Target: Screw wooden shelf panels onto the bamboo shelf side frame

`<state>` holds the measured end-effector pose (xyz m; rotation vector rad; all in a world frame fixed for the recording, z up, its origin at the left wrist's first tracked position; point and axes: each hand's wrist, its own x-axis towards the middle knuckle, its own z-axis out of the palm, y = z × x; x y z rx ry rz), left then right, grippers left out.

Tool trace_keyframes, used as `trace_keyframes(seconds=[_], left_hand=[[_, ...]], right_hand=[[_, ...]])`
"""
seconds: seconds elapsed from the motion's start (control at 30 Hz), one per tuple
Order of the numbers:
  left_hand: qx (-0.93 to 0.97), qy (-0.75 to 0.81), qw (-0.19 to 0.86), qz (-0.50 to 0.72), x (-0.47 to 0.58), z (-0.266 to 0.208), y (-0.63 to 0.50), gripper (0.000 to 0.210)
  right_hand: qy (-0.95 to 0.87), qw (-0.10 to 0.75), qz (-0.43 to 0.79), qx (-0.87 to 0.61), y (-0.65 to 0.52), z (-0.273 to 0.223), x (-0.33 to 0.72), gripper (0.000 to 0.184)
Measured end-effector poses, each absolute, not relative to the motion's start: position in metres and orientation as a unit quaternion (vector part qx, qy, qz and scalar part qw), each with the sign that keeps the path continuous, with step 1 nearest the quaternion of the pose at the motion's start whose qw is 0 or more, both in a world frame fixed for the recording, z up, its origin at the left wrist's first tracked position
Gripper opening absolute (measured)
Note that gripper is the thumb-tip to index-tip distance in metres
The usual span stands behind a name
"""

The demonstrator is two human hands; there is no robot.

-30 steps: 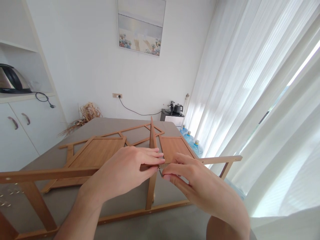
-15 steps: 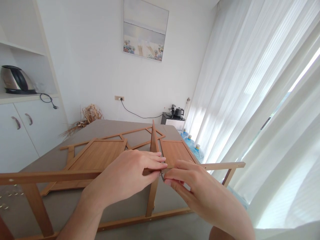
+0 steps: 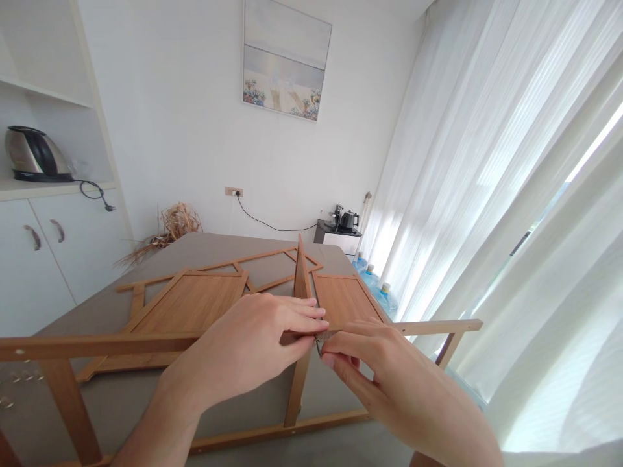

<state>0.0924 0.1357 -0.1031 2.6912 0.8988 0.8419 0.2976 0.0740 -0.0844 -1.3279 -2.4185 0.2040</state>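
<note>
A wooden frame (image 3: 121, 342) stands across the foreground, its upper rail running from the left edge to the right. My left hand (image 3: 248, 344) is closed around this rail near the middle, fingers on top and thumb below. Behind the fingers, an upright wooden panel (image 3: 300, 272) meets the rail. Between thumb and fingertips, my right hand (image 3: 384, 363) pinches a small bent hex key (image 3: 318, 348). The key's upper end is at the rail's near side, just by my left fingertips. Whatever fastener it touches is hidden.
Flat wooden panels, one on the left (image 3: 195, 301) and one on the right (image 3: 341, 298), lie on the grey-covered table (image 3: 219, 243). Several small shiny pieces (image 3: 24, 377) lie at far left. Water bottles (image 3: 384, 298) and a curtain (image 3: 438, 162) are to the right.
Both hands keep their holds at the same joint. My right hand and the hex key have shifted very slightly, along with a small shift of the whole view.
</note>
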Motion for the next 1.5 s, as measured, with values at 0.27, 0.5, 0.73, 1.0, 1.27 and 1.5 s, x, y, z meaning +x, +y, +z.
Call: trace_keyframes(seconds=[0.27,0.5,0.73,1.0,1.27,1.5], left_hand=[[0.909,0.3,0.082,0.279,0.0929,-0.1036,0.1367,0.034],[0.909,0.295,0.083,0.284,0.0923,-0.1041,0.1368,0.034],[0.906,0.3,0.08,0.288,0.0911,-0.1065,0.1373,0.033],[0.906,0.295,0.084,0.292,0.0924,-0.1045,0.1367,0.033],[0.904,0.298,0.087,0.294,0.0929,-0.1063,0.139,0.03],[0.906,0.292,0.092,0.294,0.0934,-0.1054,0.1392,0.029]], right_hand=[[-0.845,0.19,0.075,-0.494,0.0739,-0.0857,0.2974,0.021],[-0.838,0.19,0.081,-0.505,0.075,-0.0858,0.2989,0.019],[-0.853,0.163,0.101,-0.485,0.0759,-0.0872,0.299,0.027],[-0.857,0.173,0.102,-0.475,0.0755,-0.0872,0.3008,0.021],[-0.872,0.183,0.089,-0.446,0.0736,-0.0828,0.3003,0.019],[-0.865,0.203,0.09,-0.45,0.0702,-0.0817,0.3016,0.016]])
